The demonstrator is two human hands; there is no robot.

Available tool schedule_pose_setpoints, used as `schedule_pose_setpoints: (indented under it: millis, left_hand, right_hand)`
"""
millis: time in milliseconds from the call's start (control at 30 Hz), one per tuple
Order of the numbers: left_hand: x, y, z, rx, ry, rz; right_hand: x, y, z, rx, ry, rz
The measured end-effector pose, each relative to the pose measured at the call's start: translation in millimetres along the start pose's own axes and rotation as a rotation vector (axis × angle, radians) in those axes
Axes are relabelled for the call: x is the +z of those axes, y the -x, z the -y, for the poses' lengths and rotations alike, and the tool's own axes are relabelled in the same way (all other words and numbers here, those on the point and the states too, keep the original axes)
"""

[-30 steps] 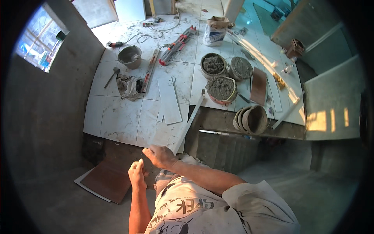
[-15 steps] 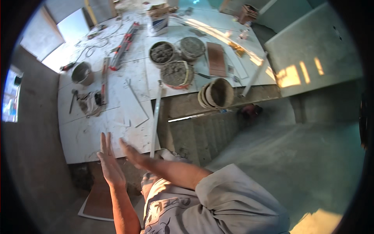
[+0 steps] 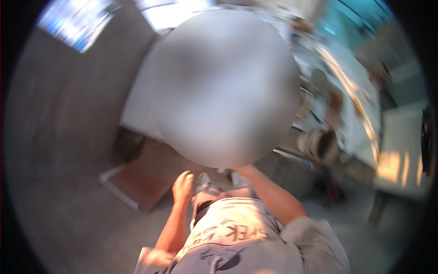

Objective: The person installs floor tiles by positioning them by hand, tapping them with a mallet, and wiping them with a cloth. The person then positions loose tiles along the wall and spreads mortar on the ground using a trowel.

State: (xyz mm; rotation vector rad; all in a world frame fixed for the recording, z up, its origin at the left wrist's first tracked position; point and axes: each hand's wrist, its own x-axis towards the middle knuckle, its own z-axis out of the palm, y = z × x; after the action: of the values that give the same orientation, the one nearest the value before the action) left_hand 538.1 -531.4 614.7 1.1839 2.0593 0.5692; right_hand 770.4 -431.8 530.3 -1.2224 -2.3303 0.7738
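Note:
My left hand is low in the middle, in front of my body, close to a reddish-brown board with a pale edge. It is smeared by motion, so I cannot make out whether its fingers are curled, and no object shows in it. My right forearm reaches up and inward; a large round blurred patch covers the hand and whatever lies around it. White sheets of the raised work surface show left of that patch.
Stacked buckets stand at the right, beside the surface's edge. Behind them lies another reddish-brown board and a long pale strip. A grey wall with a bright window rises on the left.
The view has swung left, so the buckets and work surface shift right. My hands, earlier raised open with fingers extended, are now lower or covered; the left has come down nearer my body.

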Motion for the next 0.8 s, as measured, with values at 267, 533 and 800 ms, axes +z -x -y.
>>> schedule_pose_setpoints:
  millis: [267, 533, 800]
  left_hand:
    - [-50.7, 41.2, 152.7, -0.492, 0.230, -0.604]
    - [-144.3, 39.7, 297.2, -0.811, 0.187, -0.754]
    - [-208.6, 17.4, 382.7, -0.928, 0.333, -0.545]
  right_hand:
    - [1.9, 30.2, 23.6, 1.143, -0.561, 0.459]
    - [80.7, -129.2, 141.4, 0.673, -0.319, 0.541]
    - [46.3, -211.8, 431.3, 0.063, -0.773, 1.159]
